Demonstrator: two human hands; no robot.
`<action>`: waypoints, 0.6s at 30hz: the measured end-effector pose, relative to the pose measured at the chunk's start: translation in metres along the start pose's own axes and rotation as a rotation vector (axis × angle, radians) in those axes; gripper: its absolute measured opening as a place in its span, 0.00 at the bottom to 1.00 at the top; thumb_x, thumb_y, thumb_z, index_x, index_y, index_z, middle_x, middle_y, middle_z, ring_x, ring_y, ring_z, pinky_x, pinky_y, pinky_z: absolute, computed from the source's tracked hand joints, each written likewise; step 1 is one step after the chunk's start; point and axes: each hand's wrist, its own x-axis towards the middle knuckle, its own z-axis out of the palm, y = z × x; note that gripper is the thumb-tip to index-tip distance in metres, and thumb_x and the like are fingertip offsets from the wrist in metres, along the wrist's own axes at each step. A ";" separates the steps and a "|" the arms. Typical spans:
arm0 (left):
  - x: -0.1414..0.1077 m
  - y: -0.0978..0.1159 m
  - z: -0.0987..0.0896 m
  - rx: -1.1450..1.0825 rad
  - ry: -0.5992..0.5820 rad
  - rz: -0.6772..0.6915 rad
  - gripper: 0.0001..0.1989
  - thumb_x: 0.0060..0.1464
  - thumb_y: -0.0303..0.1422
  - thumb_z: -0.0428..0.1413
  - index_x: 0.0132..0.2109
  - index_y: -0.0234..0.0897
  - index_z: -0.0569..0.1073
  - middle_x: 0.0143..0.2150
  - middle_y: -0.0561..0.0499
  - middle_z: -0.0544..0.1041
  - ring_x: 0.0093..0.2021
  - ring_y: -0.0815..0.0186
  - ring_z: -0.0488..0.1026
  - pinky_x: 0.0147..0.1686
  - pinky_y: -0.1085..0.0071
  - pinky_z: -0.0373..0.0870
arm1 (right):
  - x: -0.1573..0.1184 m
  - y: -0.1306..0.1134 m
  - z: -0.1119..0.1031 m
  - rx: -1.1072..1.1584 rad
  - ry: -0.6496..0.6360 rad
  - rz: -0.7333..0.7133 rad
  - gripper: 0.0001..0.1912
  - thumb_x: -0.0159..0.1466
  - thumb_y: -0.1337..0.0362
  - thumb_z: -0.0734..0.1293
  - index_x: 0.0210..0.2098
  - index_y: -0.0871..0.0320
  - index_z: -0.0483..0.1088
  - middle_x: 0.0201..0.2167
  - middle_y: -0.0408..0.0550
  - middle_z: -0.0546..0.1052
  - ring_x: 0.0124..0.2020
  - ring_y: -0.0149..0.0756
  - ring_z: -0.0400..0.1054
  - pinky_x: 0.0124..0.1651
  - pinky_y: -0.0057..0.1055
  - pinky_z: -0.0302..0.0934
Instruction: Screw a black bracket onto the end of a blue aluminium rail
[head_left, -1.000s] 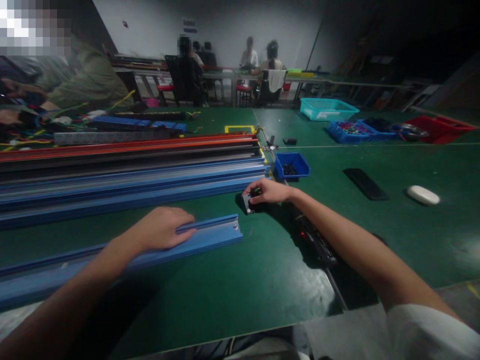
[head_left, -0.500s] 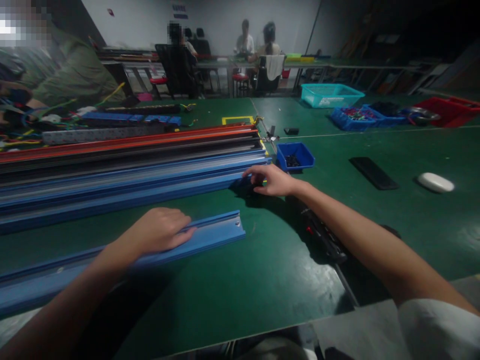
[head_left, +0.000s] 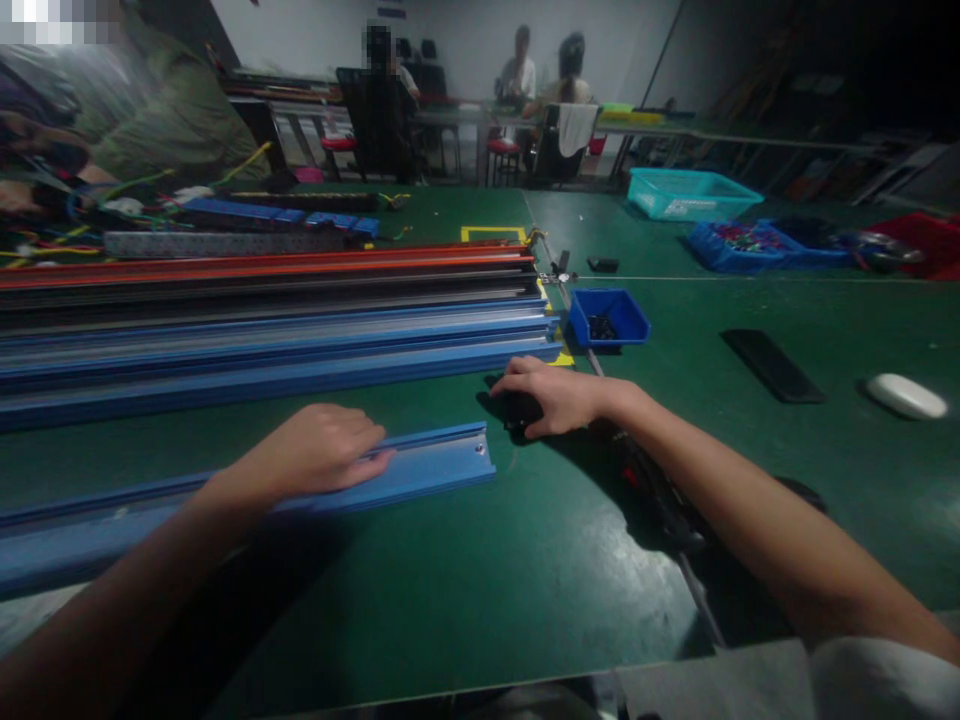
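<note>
My left hand (head_left: 322,450) is wrapped over a blue metal channel (head_left: 442,460) that lies on the green table, a screw (head_left: 480,449) showing near its right end. Right of that end, my right hand (head_left: 551,397) curves its fingers around a small black object (head_left: 521,410), mostly hidden under the palm. Beneath my right forearm lies a black tool with a red part (head_left: 630,474), partly covered. Beyond both hands, blue channels (head_left: 300,378) lie side by side with black and orange-red ones (head_left: 300,262).
A blue bin (head_left: 626,322) of small dark parts stands behind my right hand. Farther right are a black slab (head_left: 772,366), a white oval object (head_left: 909,396), blue trays (head_left: 739,248) and a turquoise basket (head_left: 694,195). A person's sleeve (head_left: 180,120) shows at the upper left.
My right hand has come down and nearer, away from the stacked channels, onto the black object. My left hand stays on the channel. The view has shifted slightly.
</note>
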 end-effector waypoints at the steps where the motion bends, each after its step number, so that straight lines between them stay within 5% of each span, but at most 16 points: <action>1: -0.001 0.000 0.000 0.011 -0.006 -0.002 0.22 0.77 0.40 0.51 0.33 0.38 0.76 0.27 0.49 0.72 0.29 0.63 0.68 0.33 0.63 0.60 | 0.000 0.002 0.001 -0.012 -0.002 0.008 0.42 0.57 0.60 0.83 0.69 0.59 0.74 0.60 0.59 0.73 0.61 0.55 0.69 0.62 0.45 0.71; 8: 0.000 -0.001 0.003 0.199 0.133 0.142 0.21 0.76 0.38 0.52 0.32 0.39 0.75 0.26 0.50 0.73 0.26 0.61 0.68 0.33 0.62 0.61 | -0.001 0.009 0.000 -0.034 0.040 0.090 0.47 0.52 0.55 0.86 0.69 0.57 0.74 0.58 0.59 0.76 0.58 0.57 0.71 0.61 0.48 0.71; 18: 0.003 -0.007 0.005 0.276 0.175 0.223 0.22 0.78 0.37 0.50 0.31 0.38 0.73 0.24 0.50 0.71 0.25 0.62 0.67 0.30 0.63 0.58 | 0.003 0.013 0.000 0.117 0.030 0.060 0.46 0.52 0.61 0.85 0.68 0.61 0.75 0.58 0.59 0.78 0.54 0.52 0.77 0.59 0.44 0.72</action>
